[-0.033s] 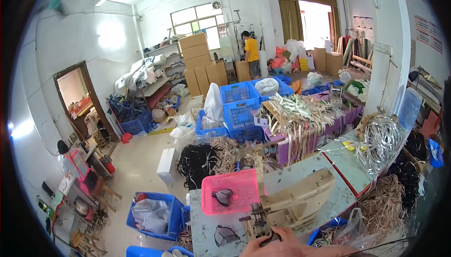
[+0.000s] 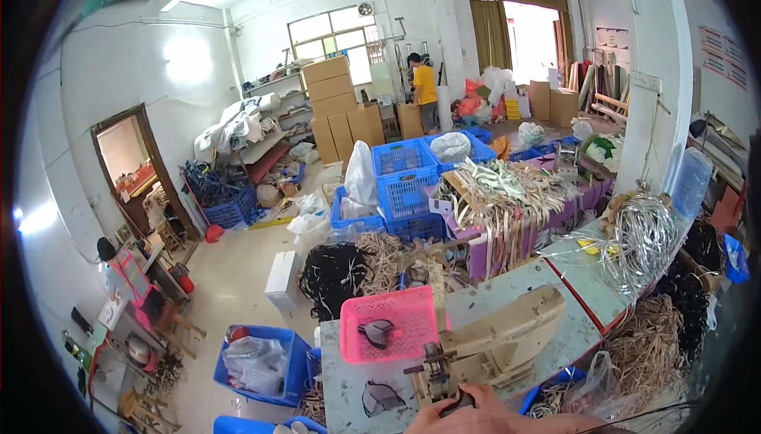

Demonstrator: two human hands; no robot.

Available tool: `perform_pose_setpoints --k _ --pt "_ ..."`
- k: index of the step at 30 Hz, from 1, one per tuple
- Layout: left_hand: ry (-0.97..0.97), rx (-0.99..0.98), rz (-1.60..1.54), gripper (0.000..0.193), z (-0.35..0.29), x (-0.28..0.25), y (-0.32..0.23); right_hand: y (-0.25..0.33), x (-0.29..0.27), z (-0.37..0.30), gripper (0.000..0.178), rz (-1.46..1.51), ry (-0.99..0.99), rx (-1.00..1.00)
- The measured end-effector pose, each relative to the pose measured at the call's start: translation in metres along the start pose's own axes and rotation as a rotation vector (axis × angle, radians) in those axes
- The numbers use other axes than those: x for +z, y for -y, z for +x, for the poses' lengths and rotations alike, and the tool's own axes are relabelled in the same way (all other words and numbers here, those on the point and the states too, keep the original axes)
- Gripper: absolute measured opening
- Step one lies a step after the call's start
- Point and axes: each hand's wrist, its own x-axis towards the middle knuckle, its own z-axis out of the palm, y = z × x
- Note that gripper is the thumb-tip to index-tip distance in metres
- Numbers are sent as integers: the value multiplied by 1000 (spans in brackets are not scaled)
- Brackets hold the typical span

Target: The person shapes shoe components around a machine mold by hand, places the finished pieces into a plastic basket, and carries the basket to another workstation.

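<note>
A beige sewing machine [image 2: 503,335] stands on the worktable in front of me, its head toward the left. Below its needle area lies a dark fabric piece [image 2: 458,403], mostly covered by my fingers. My left hand [image 2: 429,418] pinches the piece from the left side. From the lower right, my right hand [image 2: 482,409] presses its fingers closed on the right side. A similar dark, curved fabric piece [image 2: 382,399] lies on the tabletop left of the machine. Another dark cup-shaped piece [image 2: 376,332] rests in the pink basket [image 2: 428,311] behind it.
The pale worktable [image 2: 349,382] extends right, where silver strips [image 2: 646,236] are coiled. Beige strap bundles [image 2: 650,339] hang by its right edge. A blue crate [image 2: 289,367] holding plastic bags stands at left. Two people are farther off, one in a yellow shirt [image 2: 426,84].
</note>
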Motion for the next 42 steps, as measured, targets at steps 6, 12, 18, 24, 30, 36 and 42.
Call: perform_pose_setpoints --k 6,12,18,24,30,36,42 --pt "-198 -42 34 49 1 8 2 -11 13 22 38 461 -72 250" --pt "-159 93 23 43 0 3 -1 16 11 26 31 902 -151 525" --pt "-118 115 -69 41 7 2 9 1 15 29 39 469 -71 399" --pt "-92 88 -290 45 26 0 38 37 8 30 50 764 -131 602" --pt "-253 230 -17 31 26 6 34 0 21 26 48 881 -50 472" --pt "-141 306 -146 29 23 10 44 4 22 14 48 920 -60 587" --pt "-139 144 -72 28 23 -2 36 -10 16 10 36 877 49 533"
